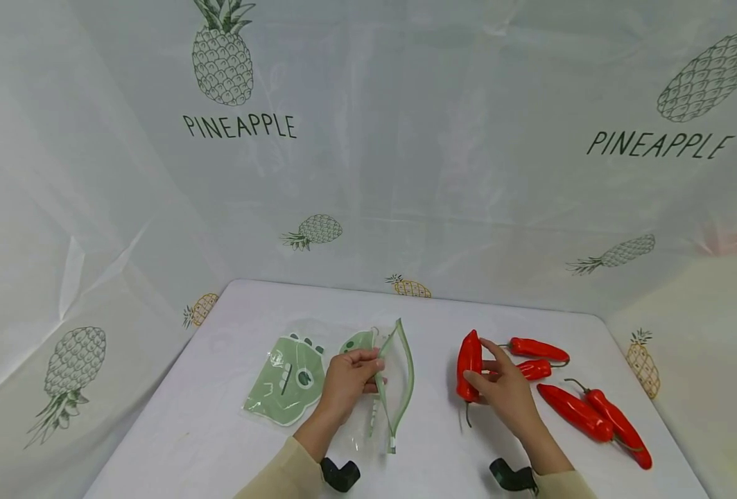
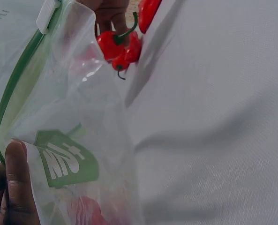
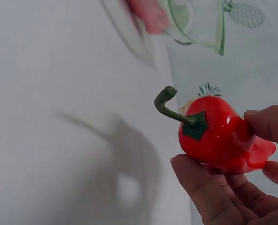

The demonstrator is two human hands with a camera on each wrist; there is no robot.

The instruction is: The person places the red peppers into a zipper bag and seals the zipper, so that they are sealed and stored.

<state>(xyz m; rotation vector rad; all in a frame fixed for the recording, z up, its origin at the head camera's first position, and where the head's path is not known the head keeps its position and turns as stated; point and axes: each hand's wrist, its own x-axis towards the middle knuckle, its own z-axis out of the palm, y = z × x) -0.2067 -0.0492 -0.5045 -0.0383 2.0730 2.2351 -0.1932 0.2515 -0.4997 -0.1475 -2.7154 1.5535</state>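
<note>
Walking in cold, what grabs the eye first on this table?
The bright red peppers: one gripped in the right hand, the held pepper lifted near the table's middle, with four more loose peppers lying to its right. Next, the left hand pinches the green-edged mouth of a clear zip bag, beside a flat green printed pouch on the white table.

Bare table [image 1: 430, 360] between zip bag [image 1: 399, 378] and held pepper [image 1: 469, 364]; loose peppers [image 1: 583, 409] crowding right.

Staged recording booth w/ white table [image 1: 218, 430] — pineapple-print plastic sheeting [image 1: 405, 138] as backdrop.
</note>
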